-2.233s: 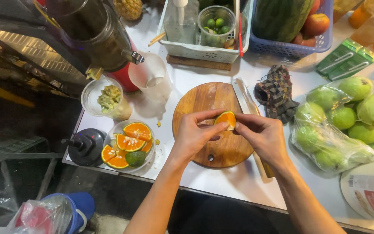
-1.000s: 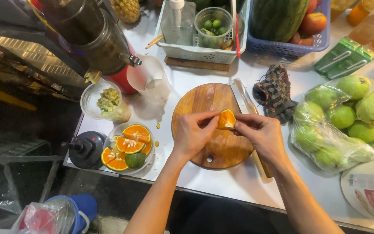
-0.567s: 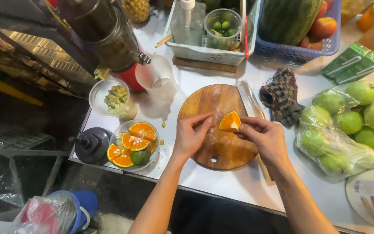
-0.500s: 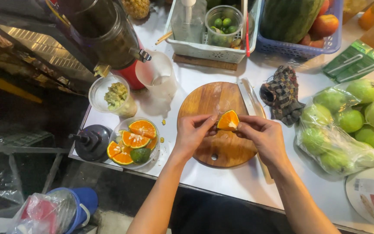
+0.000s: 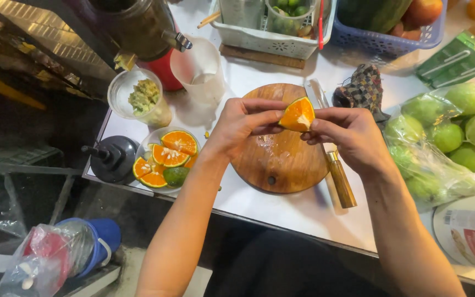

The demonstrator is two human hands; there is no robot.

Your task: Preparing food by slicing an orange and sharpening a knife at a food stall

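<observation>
Both hands hold one orange wedge (image 5: pixel 298 114) above a round wooden cutting board (image 5: pixel 281 159). My left hand (image 5: pixel 240 124) pinches the wedge's left side with thumb and fingers. My right hand (image 5: pixel 350 137) grips its right side. A knife with a wooden handle (image 5: pixel 336 170) lies on the table along the board's right edge, partly under my right hand. A clear bowl (image 5: pixel 163 159) of cut orange halves and a green-skinned piece stands left of the board.
A bag of green fruit (image 5: pixel 446 137) lies at the right. A dark patterned cloth (image 5: pixel 364 88), a white basket (image 5: pixel 270 33) and a blue basket (image 5: pixel 391 27) line the back. A juicer (image 5: pixel 138 27), plastic jug (image 5: pixel 199 66) and pulp cup (image 5: pixel 141 99) stand at left.
The hands with the orange wedge have stayed over the board, fingers shifting slightly on it. The camera has moved a little; nothing else on the table has moved.
</observation>
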